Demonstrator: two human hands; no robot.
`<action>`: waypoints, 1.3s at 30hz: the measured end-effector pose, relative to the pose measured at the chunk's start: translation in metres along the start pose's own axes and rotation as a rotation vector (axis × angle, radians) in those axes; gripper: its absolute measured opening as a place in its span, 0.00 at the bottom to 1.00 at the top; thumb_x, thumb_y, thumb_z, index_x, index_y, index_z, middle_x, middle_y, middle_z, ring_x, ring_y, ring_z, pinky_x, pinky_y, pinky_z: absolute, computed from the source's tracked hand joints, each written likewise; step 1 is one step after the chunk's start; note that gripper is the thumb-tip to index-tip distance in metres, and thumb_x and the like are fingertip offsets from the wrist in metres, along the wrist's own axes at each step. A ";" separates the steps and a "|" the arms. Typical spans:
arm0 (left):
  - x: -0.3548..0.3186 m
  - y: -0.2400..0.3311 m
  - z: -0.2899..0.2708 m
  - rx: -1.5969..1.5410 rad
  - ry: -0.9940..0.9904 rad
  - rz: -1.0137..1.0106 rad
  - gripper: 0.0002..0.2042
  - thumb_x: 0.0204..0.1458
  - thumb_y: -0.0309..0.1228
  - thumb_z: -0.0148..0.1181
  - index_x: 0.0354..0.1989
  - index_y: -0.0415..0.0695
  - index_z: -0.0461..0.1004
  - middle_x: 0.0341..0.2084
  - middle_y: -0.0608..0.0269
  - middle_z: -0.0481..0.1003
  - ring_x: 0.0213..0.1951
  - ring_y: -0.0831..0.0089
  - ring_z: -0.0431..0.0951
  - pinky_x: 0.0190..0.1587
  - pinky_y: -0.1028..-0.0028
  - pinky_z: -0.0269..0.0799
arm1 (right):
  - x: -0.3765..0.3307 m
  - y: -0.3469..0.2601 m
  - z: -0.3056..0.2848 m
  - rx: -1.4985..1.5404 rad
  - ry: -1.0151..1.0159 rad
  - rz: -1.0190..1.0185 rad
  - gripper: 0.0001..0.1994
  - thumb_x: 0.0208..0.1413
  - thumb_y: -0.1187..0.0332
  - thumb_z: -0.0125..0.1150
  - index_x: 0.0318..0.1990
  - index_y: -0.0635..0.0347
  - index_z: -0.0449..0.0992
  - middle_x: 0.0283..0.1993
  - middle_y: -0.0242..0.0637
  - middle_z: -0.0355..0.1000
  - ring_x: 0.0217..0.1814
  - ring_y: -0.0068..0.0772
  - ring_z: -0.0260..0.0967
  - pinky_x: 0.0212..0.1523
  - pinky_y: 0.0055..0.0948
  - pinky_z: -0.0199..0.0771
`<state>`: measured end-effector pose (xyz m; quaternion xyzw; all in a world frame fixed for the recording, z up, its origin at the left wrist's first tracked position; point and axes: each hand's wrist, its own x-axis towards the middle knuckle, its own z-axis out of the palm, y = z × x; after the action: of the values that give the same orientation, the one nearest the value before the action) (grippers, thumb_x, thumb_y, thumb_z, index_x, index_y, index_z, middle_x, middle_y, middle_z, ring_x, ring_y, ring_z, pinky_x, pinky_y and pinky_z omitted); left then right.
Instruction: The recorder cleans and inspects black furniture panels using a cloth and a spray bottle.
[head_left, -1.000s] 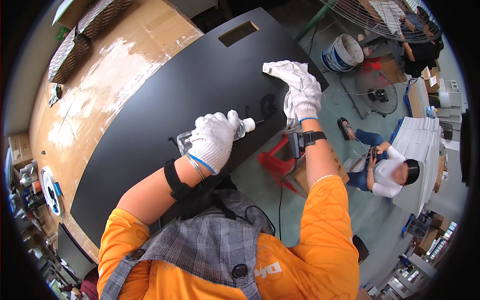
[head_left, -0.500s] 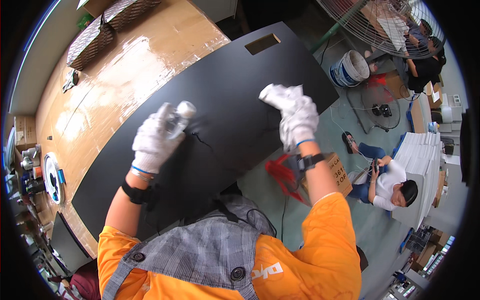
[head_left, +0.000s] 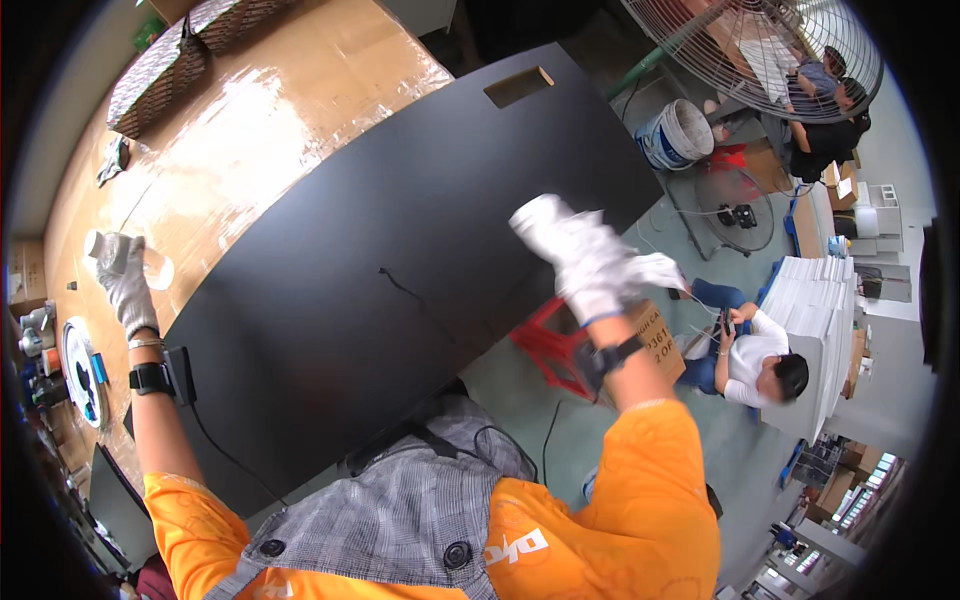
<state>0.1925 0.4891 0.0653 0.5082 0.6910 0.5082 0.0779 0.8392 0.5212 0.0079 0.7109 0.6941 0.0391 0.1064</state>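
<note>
A large dark grey panel with a rectangular cutout near its far end lies across the work table. My left hand, in a white knit glove, is closed round a clear bottle with a white cap, beyond the panel's left edge and over the brown table covering. Above the right part of the panel is my right hand, also gloved and blurred by motion. It grips a white cloth, part of which hangs loose beside the wrist. A thin black cord shows on the panel's middle.
Shiny film-wrapped cardboard covers the table, with patterned boxes at its far left. To the right are a red stool, a cardboard box, a bucket, floor fans and a seated person holding a phone.
My left hand has carried the bottle leftward, off the panel and over the table covering. My right hand has come slightly nearer, the cloth still in it.
</note>
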 end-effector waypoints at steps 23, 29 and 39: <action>-0.031 -0.065 0.006 0.162 0.132 -0.206 0.27 0.51 0.36 0.63 0.56 0.35 0.62 0.51 0.55 0.69 0.51 0.67 0.68 0.56 0.68 0.62 | -0.053 -0.061 -0.030 0.397 0.013 0.027 0.16 0.52 0.57 0.54 0.39 0.62 0.72 0.30 0.46 0.74 0.33 0.42 0.76 0.36 0.37 0.76; -0.105 -0.021 0.016 0.498 0.031 -0.437 0.39 0.57 0.50 0.51 0.66 0.32 0.45 0.62 0.40 0.55 0.62 0.55 0.59 0.62 0.66 0.54 | 0.022 0.030 -0.053 0.869 0.073 -0.018 0.13 0.49 0.62 0.59 0.40 0.59 0.78 0.37 0.36 0.78 0.42 0.23 0.77 0.46 0.20 0.75; -0.152 -0.021 0.015 0.859 -0.174 -0.199 0.25 0.61 0.42 0.46 0.59 0.34 0.62 0.59 0.47 0.62 0.62 0.56 0.59 0.64 0.65 0.51 | 0.027 0.078 -0.006 0.171 -0.072 0.646 0.16 0.56 0.53 0.50 0.38 0.54 0.77 0.36 0.43 0.75 0.44 0.48 0.74 0.43 0.46 0.73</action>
<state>0.2599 0.3803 -0.0202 0.4666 0.8755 0.1207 -0.0338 0.9156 0.5478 0.0273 0.9014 0.4295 -0.0131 0.0529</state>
